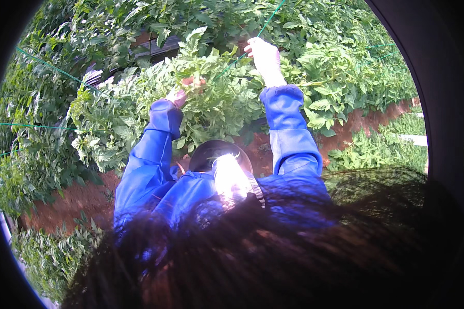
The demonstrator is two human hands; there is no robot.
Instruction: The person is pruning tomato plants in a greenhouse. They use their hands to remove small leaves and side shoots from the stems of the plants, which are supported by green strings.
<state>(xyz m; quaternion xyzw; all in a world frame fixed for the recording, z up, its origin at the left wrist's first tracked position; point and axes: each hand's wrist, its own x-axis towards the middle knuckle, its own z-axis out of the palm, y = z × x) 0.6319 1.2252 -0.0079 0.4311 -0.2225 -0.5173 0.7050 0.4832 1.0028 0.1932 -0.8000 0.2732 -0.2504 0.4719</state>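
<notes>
My right hand, washed out by sunlight, is raised at a green string that slants through the foliage. Its fingers are bent beside the string; whether they pinch it cannot be made out. Lower and to the left, my left hand reaches in among the leaves of a tomato plant. Leaves cover much of its fingers, so its grip is hidden. Both wrists come out of blue sleeves with gathered cuffs.
Dense tomato plants spread on both sides. More green strings cross at the left. Bare reddish soil runs along the plants' base, with low greenery beyond it. A dark round object is near my body. Dark hair blocks the lower view.
</notes>
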